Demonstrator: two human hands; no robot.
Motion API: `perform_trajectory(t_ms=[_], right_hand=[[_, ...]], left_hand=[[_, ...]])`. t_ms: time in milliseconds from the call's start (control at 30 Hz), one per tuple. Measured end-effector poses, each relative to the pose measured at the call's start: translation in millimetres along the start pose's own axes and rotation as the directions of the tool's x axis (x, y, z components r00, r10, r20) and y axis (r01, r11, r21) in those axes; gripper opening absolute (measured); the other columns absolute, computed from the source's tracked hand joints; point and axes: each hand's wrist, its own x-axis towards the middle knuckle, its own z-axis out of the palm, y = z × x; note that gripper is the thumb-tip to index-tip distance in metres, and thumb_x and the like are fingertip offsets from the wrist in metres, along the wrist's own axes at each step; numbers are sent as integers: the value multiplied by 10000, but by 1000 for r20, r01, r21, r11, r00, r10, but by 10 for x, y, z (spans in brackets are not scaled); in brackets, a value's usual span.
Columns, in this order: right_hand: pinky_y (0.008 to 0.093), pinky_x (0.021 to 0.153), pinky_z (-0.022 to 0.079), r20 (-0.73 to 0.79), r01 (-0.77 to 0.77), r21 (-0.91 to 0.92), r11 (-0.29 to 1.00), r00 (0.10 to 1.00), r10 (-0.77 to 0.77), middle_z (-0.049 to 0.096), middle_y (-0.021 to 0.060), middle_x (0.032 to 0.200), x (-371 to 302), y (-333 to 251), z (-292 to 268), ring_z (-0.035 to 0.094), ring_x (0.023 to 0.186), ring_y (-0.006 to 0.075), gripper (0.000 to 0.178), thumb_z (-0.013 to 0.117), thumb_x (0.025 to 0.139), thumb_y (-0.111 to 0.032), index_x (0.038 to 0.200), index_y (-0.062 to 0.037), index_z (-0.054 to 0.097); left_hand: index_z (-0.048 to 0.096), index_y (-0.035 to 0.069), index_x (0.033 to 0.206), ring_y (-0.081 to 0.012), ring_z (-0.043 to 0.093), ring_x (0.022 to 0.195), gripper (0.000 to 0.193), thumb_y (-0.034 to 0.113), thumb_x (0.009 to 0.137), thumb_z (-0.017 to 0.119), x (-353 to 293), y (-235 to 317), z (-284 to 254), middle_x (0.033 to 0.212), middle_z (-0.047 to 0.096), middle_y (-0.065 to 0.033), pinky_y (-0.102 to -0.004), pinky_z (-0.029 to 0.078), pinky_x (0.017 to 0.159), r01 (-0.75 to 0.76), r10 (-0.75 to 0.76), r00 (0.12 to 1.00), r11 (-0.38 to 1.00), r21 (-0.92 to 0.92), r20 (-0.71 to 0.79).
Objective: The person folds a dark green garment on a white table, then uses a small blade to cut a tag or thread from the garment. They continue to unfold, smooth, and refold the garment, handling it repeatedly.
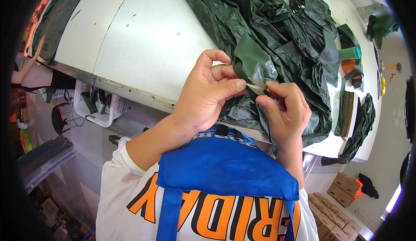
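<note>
In front of my chest, both hands meet at the edge of a dark green coated fabric piece (255, 59). My left hand (203, 93) is closed in a pinch, thumb against fingers, at the fabric's dark lower edge. A small pale flat strip (257, 86) spans the gap between the two thumbs. My right hand (286, 111) pinches the strip's other end, with a small black bit showing between its fingers. Whether the strip is joined to the fabric is hard to see. Behind the hands lies a large crumpled heap of dark green sheeting (277, 28).
A pale worktable (143, 32) spreads ahead. At its right stand a green cup-like item (349, 53) and a brown stack (348, 113). A white basket (102, 108) hangs below the left edge. Cartons (344, 186) are piled at lower right. Another person's arm (30, 69) reaches in far left.
</note>
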Motion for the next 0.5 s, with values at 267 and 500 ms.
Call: perform_trajectory(t_ms=[267,500], right_hand=[[180,532,322,-135,-42,725,688,970,201,521,-9,783,-99,317,-4,404,590,43,247,576,912,-166,1066,25,544],[200,686,458,326,-559,815,154,661,676,617,39,1003,-29,511,101,560,826,73,351,615,897,-234,1153,-4,547]], left_hand=[[394,130,1081,-201,607,985,378,-106,817,524,-27,-9,-7,1012,592,-96,-351,520,843,-6,5,1000,998,70,8],[471,90,862,-164,574,869,253,-131,762,398,18,-76,-293,895,550,-45,-316,488,799,30,21,962,982,-184,271]])
